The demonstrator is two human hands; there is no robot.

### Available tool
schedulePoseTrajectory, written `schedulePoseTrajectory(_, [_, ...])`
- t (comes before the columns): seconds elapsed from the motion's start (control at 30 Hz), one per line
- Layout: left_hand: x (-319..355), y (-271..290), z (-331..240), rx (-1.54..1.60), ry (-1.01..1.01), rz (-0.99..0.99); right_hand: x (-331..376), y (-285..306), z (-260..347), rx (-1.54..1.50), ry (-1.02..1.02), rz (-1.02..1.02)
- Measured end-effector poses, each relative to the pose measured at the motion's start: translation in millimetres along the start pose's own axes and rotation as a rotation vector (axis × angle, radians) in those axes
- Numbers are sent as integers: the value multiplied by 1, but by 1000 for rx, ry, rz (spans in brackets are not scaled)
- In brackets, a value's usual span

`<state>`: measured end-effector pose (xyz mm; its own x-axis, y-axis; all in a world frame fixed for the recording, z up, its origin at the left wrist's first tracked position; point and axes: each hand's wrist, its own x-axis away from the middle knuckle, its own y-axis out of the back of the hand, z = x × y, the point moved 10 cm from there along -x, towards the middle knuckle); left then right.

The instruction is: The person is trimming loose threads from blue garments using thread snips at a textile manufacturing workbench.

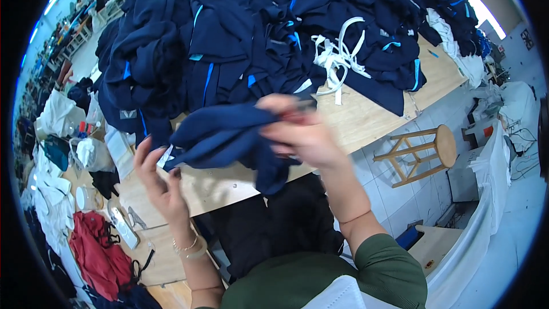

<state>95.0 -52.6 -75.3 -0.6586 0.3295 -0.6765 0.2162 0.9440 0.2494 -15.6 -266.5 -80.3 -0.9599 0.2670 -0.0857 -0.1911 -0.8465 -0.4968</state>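
At the far left edge a heap of white cloth (54, 115) and a crumpled red garment (97, 252) lie on the lower part of the pale wooden worktable (366, 117), near a pair of metal scissors (135, 217) that rests flat on the wood, apart from both hands. Just right of these, the left hand (157, 174) is raised with its fingers spread and loosely curled; its fingertips seem to touch the lower left edge of the dark navy fabric garment piece (229, 134), though whether it truly pinches the cloth cannot be told. That navy piece hangs bunched in the air above the table's near edge, between the two hands and close to the person's chest, apparently lifted off the table so it can be looked over near the face. The right hand (300, 131) is closed over the bunched upper right part of the piece, thumb and fingers clamped on a fold, with something small and reddish at its fingertips that is too blurred to identify. Behind, a large pile of navy garments with light blue stripes (240, 40) covers most of the table, and a tangle of white cloth strips (340, 54) lies on top of it. Farther right, on the tiled floor beside the table, stands a round wooden stool (426, 151).
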Motion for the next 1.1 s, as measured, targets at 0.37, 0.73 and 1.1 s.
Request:
schedulePoseTrajectory(0.37, [50, 50, 83, 235, 454, -170, 60, 285, 328, 777, 505, -991])
schedulePoseTrajectory(0.73, [52, 12, 91, 254, 457, -53, 7, 292, 407, 1656, 708, -955])
schedulePoseTrajectory(1.1, [88, -33, 88, 115, 507, 220, -15, 272, -30, 1434, 39, -892])
